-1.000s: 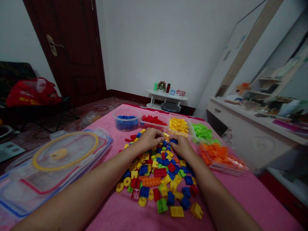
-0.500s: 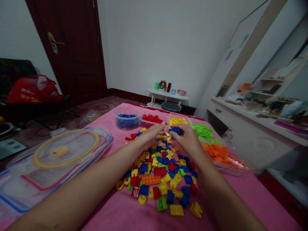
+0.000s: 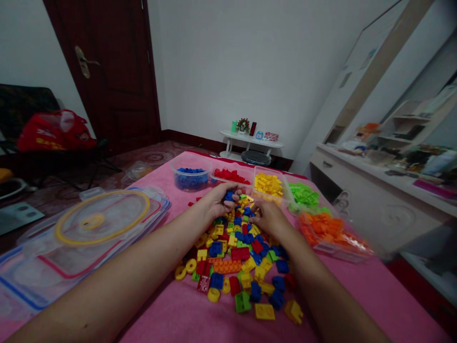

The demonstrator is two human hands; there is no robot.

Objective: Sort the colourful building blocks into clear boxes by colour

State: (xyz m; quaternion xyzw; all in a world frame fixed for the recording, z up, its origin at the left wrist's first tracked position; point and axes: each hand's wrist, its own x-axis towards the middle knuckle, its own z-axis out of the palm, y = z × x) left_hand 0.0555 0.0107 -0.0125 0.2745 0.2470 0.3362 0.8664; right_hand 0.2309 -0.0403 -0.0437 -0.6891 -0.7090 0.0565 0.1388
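My left hand (image 3: 225,200) is closed around blue building blocks (image 3: 229,195) above the far part of a mixed pile. My right hand (image 3: 267,215) reaches down into the same pile, its fingers bent together at the blocks; what they grip, if anything, is hidden. Between and below my hands spreads the pile of loose building blocks (image 3: 246,252) in red, blue, yellow, green and orange. A long orange block (image 3: 227,267) lies in its nearer middle. Yellow rings (image 3: 191,265) lie at its left edge.
Beyond the pile stand a round tub of blue blocks (image 3: 193,178), then boxes of red (image 3: 230,176), yellow (image 3: 267,185), green (image 3: 303,194) and orange blocks (image 3: 326,228). Stacked clear lids (image 3: 100,214) lie at left on the pink cloth (image 3: 157,309).
The blue blocks have passed from my right hand to my left, which has closed on them. My right hand has lowered into the pile.
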